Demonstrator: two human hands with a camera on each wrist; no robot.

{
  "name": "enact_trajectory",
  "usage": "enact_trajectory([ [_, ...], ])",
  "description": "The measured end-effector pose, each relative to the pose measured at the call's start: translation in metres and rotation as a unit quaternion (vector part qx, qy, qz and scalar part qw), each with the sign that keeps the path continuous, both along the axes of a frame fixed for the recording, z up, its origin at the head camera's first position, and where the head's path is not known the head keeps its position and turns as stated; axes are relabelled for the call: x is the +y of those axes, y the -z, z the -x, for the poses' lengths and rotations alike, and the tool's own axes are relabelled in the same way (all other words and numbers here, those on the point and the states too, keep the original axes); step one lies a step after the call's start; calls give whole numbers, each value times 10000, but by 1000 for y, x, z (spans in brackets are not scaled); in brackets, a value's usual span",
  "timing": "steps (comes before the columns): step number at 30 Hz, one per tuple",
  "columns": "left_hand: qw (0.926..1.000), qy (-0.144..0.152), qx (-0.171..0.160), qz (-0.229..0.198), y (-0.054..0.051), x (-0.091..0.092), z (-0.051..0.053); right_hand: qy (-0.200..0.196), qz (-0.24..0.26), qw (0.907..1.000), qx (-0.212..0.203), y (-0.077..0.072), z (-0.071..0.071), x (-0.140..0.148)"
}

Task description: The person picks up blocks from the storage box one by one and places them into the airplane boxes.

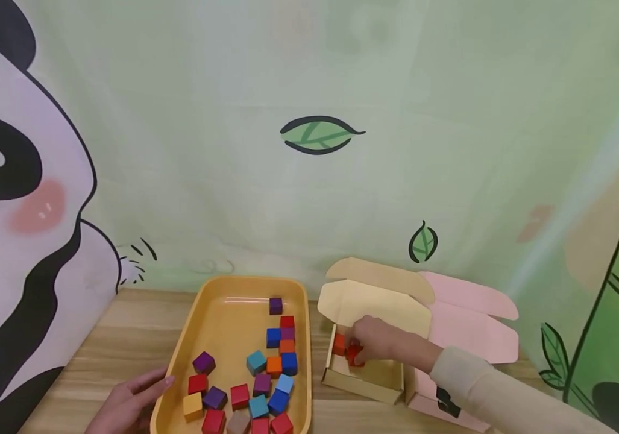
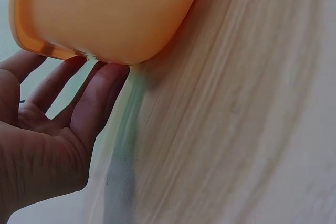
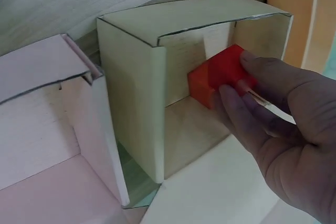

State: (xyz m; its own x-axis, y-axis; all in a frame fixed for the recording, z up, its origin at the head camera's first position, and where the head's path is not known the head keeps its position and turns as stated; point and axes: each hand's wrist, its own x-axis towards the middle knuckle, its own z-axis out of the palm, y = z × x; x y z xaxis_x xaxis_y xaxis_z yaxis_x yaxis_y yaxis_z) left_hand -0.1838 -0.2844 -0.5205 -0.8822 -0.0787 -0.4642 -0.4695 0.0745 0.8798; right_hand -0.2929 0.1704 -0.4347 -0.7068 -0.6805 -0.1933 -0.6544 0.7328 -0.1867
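My right hand [image 1: 377,340] reaches into a small cream cardboard box [image 1: 363,386] and pinches a red block [image 3: 231,66] between thumb and fingers. Beside that block, against the box's left wall, sits an orange-red block [image 1: 339,345]. In the right wrist view the two blocks touch or overlap; which, I cannot tell. At the left side of a yellow tray [image 1: 176,361], my left hand [image 1: 132,401] touches the rim with fairly straight fingers. Loose coloured blocks lie in the tray, among them a purple block [image 1: 204,363] and a teal block [image 1: 256,361].
A pink cardboard box [image 1: 466,328] with its lid raised stands right of the cream box, partly hidden by my right forearm. The cream lid [image 1: 385,301] leans back toward a printed cloth backdrop [image 1: 233,181]. Everything stands on a wood-grain table [image 1: 119,337].
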Motion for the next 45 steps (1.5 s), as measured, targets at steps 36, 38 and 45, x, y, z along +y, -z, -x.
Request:
enact_trajectory([
  [36,9999,-81,91,-20,-1,3,2,-190,-965,9572,2721,38,-24,12],
  [38,9999,-124,107,-33,-1,3,1,-196,-854,9610,2623,41,-24,13],
  [45,9997,-173,139,-59,-1,2,0,-217,-508,9639,2604,45,-21,18],
])
